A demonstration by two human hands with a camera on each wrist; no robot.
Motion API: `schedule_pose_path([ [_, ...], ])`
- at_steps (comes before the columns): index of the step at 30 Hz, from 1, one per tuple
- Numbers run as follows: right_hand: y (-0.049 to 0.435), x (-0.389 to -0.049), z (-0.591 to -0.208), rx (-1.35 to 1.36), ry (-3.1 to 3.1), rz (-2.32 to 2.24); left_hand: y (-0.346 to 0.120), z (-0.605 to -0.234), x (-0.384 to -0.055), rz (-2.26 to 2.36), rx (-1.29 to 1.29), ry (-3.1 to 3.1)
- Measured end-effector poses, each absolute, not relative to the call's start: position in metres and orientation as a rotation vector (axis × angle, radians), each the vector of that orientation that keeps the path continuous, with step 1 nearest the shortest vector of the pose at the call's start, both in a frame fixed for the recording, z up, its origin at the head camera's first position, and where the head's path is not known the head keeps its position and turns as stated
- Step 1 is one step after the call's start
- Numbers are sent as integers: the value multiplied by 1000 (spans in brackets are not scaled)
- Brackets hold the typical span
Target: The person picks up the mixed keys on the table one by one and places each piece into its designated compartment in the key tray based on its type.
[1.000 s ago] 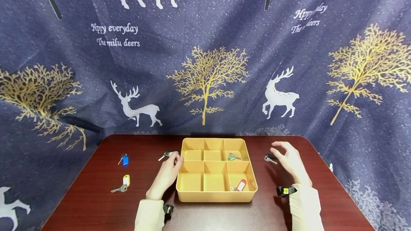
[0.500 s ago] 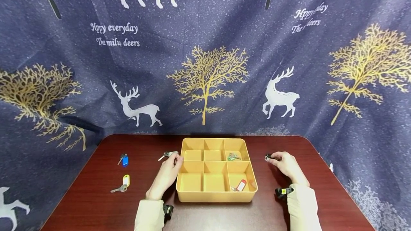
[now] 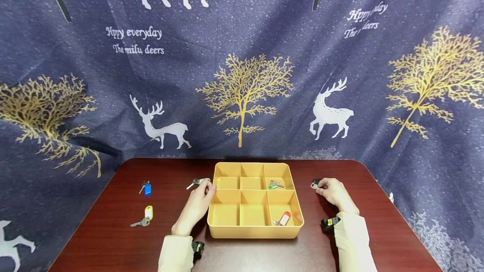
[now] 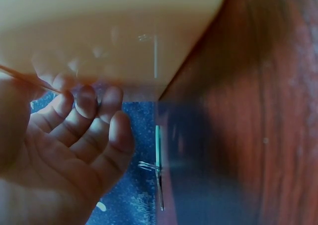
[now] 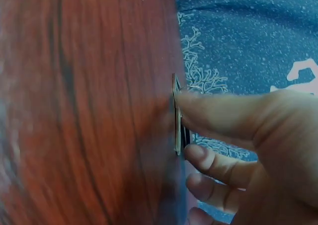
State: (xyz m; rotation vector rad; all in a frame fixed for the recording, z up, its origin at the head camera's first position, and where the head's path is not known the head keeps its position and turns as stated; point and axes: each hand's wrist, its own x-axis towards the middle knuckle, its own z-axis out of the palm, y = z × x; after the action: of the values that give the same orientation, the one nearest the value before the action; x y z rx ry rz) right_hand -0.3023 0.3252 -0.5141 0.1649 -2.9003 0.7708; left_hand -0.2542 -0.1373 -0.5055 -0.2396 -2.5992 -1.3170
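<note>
Cream sleeves (image 3: 175, 256) lie nearest us, over a dark red wood-grain table (image 3: 257, 259). Beyond them sits our shallow yellow plastic tray (image 3: 255, 232) with six compartments; a metal key with a red-rimmed white tag (image 3: 285, 218) lies in its near right one. Well to the left is a metal key with a yellow-rimmed tag (image 3: 148, 212).

Our left hand (image 3: 194, 205) is at the tray's left wall, fingers curled, tips against the outside and thumb at the rim, so it seems to grip lightly. A careless tug there could skid the tray and jar its keys.

To the right, our right hand (image 3: 334, 190) has thumb and forefinger nearly together, pinching a small metal key with a black tag (image 3: 314, 185), low at the table, right of the tray. The hold looks shallow; thin, slick metal could twist or drop if the pads slip.

Farther, a key with a green-rimmed tag (image 3: 275, 184) rests in the far right compartment, a key with a blue tag (image 3: 147, 189) far left, and a key with a pale tag (image 3: 196, 182) just beyond our left fingers, where a nudge could shift it. Behind hangs a navy deer-print cloth (image 3: 242, 28).
</note>
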Motion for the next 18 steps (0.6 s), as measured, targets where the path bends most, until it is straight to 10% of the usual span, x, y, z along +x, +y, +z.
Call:
schedule_pose_path([
  [18,316,-296,-506,46,-3093,656,-138,-505,-253,-1326,-236,-2591],
])
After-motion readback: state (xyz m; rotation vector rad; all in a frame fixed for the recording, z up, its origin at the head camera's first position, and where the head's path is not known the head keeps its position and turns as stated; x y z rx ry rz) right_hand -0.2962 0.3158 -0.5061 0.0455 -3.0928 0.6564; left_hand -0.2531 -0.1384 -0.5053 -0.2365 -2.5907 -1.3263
